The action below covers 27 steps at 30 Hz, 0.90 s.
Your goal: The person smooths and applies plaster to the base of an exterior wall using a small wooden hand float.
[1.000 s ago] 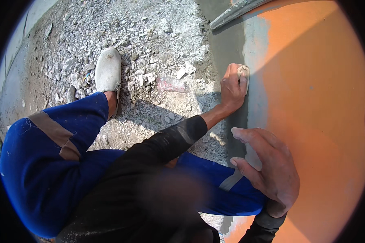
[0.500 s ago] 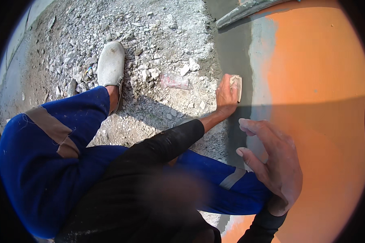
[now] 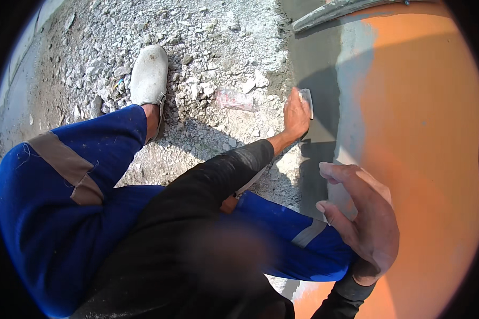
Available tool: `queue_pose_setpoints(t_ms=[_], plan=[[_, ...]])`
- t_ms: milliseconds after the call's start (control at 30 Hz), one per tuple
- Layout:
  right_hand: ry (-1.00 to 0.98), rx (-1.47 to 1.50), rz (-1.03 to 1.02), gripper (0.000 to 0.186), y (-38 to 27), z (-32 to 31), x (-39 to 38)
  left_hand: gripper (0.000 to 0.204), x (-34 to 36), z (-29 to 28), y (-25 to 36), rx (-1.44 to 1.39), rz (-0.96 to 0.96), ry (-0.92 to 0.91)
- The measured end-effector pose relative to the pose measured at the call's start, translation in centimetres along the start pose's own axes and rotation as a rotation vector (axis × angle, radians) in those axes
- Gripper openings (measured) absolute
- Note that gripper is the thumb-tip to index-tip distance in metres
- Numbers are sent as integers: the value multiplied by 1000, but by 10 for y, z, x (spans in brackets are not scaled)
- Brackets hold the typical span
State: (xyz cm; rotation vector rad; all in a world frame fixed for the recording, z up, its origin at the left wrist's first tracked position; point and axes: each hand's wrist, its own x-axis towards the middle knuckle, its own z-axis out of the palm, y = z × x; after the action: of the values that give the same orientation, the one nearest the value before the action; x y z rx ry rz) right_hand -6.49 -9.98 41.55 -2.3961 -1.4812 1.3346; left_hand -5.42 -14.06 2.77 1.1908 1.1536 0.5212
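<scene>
Press the pale flat tool (image 3: 309, 104) evenly along the dark grey strip (image 3: 320, 66) with your clasping left hand (image 3: 296, 115), your apparently empty right hand (image 3: 366, 212) curved wide.

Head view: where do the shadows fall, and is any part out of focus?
Head view, upper left: hard light on the gravel, dark shadow near the shoe; head view, right: shade across the orange surface; head view, low centre: a round patch, badly blurred; head view, middle: the left hand, clear enough to make out.
</scene>
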Motion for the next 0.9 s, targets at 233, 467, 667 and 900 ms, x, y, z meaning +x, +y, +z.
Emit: queue_pose_setpoints(t_ms=[233, 467, 667, 900], plan=[[-24, -7, 34, 52, -2, -2, 0, 22, 41, -18, 8, -57, 141, 122], [9, -7, -6, 53, 1, -2, -10, 26, 119, -15, 10, 132, 77, 200], [-13, 14, -6, 53, 0, -3, 4, 33, -33, -3, -18, 9, 32, -72], [33, 31, -25, 55, 3, 2, -10, 19, 141, -20, 15, 108, 111, 242]])
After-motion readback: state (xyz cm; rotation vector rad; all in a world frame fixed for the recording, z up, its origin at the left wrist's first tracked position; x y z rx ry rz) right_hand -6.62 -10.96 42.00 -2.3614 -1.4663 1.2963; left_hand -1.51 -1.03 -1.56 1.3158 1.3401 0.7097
